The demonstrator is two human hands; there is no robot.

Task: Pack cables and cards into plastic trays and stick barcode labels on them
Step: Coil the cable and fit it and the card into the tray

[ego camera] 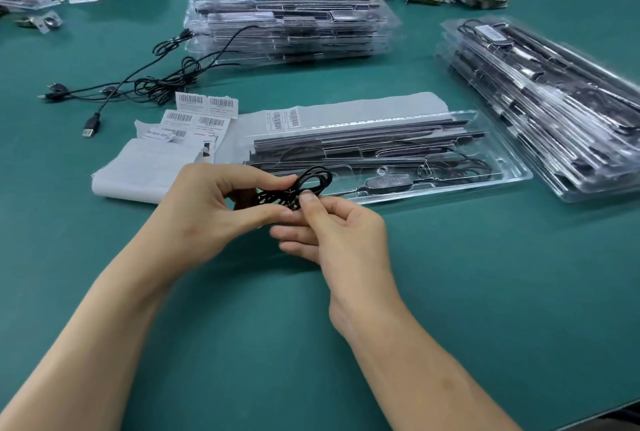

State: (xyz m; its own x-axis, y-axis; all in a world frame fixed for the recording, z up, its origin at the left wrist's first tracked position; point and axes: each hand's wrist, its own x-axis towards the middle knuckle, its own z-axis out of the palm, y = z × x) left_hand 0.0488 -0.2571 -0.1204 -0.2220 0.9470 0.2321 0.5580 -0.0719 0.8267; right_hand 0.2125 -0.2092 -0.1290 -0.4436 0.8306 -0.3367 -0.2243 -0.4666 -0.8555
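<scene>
Coiling | your left hand [207, 209] and right hand [332, 233] pinch the thin black cable coil [311, 181], fingers [311, 204] curled, to hold loops tight for the clear plastic tray [516, 177] just behind.

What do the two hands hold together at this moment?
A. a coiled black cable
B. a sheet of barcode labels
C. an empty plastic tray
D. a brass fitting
A: the left hand and the right hand both pinch the coiled black cable just in front of the clear plastic tray, which lies on the table.
</scene>
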